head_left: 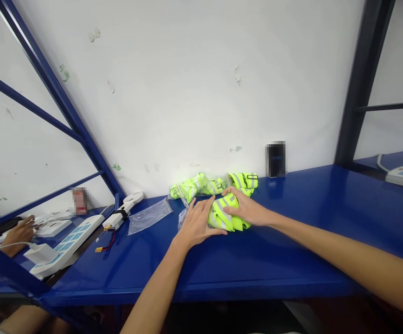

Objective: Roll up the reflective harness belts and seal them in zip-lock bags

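Note:
A bundled fluorescent yellow reflective vest (221, 217) with silver-grey stripes lies on the blue table (284, 260) between my hands. My left hand (198, 221) presses against its left side, thumb along the near edge and fingers over the far left. Curled around its upper right side, my right hand (247, 208) grips the fabric. Just behind are more yellow reflective bundles: one in clear plastic (190, 186) to the left, and another with a dark buckle (245, 181) to the right. Some clear plastic film beside my left hand is partly covered by it.
A flat clear plastic bag (150, 216) lies to the left. Beyond it are a white handheld fan (133, 199), a battery lead with a yellow connector (104, 246) and a power strip (69, 246). A dark box (276, 160) leans on the wall. Another person's hand (22, 232) is at far left.

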`<state>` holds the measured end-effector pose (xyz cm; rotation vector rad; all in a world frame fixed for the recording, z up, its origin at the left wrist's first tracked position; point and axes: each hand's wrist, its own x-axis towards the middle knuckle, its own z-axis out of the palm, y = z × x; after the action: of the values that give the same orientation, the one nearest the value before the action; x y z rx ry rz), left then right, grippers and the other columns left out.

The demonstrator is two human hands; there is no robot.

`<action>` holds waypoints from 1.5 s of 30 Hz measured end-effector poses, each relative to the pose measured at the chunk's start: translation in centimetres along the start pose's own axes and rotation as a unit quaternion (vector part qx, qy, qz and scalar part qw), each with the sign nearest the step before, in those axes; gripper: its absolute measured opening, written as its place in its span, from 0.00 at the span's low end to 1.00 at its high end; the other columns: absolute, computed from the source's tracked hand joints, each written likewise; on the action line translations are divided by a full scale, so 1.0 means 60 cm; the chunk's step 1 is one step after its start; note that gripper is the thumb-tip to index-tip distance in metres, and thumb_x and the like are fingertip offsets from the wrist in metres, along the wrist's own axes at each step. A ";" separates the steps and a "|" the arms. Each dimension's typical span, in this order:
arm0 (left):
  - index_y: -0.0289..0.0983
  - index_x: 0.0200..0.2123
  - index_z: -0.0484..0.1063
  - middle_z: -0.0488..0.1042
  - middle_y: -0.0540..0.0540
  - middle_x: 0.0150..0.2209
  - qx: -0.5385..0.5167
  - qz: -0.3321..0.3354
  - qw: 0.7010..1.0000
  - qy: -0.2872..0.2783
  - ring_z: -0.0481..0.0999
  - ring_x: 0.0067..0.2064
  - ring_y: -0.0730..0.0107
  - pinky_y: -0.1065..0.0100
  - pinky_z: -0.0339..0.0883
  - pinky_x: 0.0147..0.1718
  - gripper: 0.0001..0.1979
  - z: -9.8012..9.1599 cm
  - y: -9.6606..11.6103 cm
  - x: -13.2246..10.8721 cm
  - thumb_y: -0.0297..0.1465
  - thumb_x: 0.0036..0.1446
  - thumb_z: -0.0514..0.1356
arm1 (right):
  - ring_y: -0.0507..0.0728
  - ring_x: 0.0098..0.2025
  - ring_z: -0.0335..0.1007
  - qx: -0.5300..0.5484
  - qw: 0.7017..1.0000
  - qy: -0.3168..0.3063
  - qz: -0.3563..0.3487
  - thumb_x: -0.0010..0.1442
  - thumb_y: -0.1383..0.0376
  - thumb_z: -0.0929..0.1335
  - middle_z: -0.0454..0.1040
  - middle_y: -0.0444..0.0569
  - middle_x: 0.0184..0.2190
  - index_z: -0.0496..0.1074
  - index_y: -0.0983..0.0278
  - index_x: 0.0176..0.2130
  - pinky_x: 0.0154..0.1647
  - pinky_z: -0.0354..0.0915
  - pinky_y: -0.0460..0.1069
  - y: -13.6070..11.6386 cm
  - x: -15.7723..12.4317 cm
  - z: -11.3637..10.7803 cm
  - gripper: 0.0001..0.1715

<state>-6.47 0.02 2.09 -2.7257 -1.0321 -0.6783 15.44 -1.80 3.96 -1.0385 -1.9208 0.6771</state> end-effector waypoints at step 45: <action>0.35 0.62 0.53 0.67 0.33 0.56 0.001 0.111 0.992 0.064 0.67 0.57 0.49 0.52 0.59 0.57 0.48 0.000 0.032 0.019 0.60 0.47 0.57 | 0.59 0.36 0.71 0.171 0.978 -0.115 0.041 0.40 0.62 0.76 0.76 0.45 0.32 0.70 0.64 0.34 0.39 0.68 0.52 0.029 0.021 0.014 0.20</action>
<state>-4.43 -0.72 2.65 -2.6985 -0.6874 -0.8002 15.06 0.12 2.72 -0.8528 -1.8729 1.1728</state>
